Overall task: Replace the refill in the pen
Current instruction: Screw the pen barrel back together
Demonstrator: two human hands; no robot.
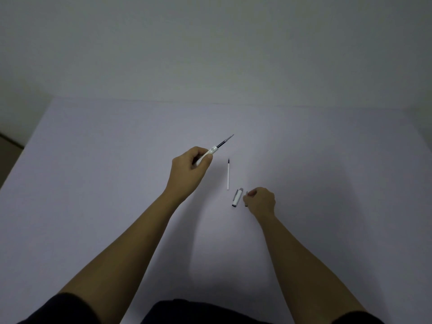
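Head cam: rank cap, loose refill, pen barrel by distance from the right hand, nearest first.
From the right hand:
1. Cap, on the table just to its left.
2. Loose refill, lying farther up and left, beyond the cap.
3. Pen barrel, held in the left hand, off to the far left.
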